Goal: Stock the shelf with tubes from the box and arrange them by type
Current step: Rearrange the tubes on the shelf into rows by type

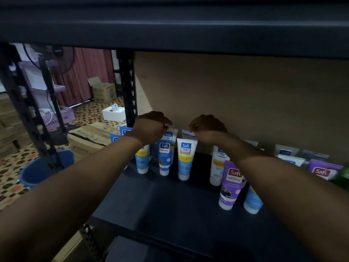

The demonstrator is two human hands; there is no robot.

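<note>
Far to my left, outside the rack, a blue bucket [47, 167] stands on the patterned floor, with flattened cardboard boxes [88, 137] just beyond it. The black shelf upright [128, 86] rises next to them.

My left hand [151, 127] reaches deep over the dark shelf board [160, 208], fingers curled, pinching the crimped top of the rear Perfect White tube [169, 136], which stands cap-down in the back row. Below my wrist stands a yellow-banded tube [142, 161]; just right of it is the blue Naturals tube [164, 157], then a second yellow-banded Perfect White tube [185, 157], all upright on their caps in the front row.

My right hand [207, 129] is also curled, its fingertips gripping the top edge of the rear white tube [188, 134] behind that second one. The two hands are near each other but apart.

Further right, a white tube [216, 167] stands beside my right forearm, touching a purple Naturals tube [231, 184] in front of it. A blue-bodied tube [252, 201] is partly hidden under the arm. At the far right, more tubes crowd together, among them another purple tube [323, 170].
</note>
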